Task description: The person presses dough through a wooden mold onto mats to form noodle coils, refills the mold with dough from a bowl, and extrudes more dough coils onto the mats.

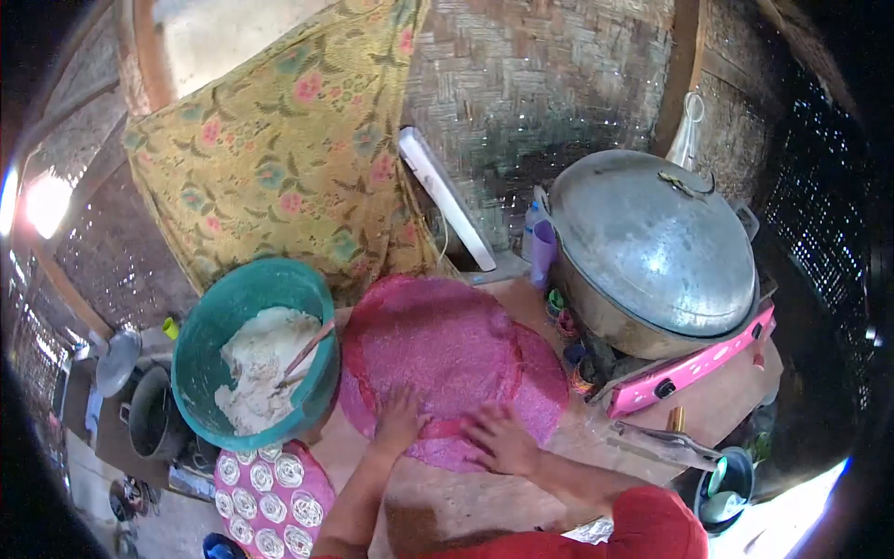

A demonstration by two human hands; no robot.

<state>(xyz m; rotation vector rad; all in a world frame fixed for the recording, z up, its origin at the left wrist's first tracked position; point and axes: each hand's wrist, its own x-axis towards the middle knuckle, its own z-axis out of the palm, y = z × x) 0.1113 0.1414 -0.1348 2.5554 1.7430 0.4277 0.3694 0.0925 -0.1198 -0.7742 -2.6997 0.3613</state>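
Note:
Overlapping pink, roundish mats (433, 349) with darker red edges lie on the table. My left hand (399, 421) rests on their near left part, fingers stretched out. My right hand (501, 440) touches the near right part, its fingers spread. Neither hand appears to hold anything. Left of the mats stands a green basin (191, 382) with a mass of white dough or flour mixture (265, 363) and a stick-like handle (307, 352) leaning in it. Below the basin, another pink mat (296, 522) carries several coiled, whitish noodle-like rounds (272, 508).
A large lidded metal pot (652, 252) sits on a pink stove (694, 359) at the right. Purple cups (544, 252) stand beside it. A floral cloth (279, 168) hangs behind the table. A dark pot (154, 415) is at the left; a bucket (731, 489) stands lower right.

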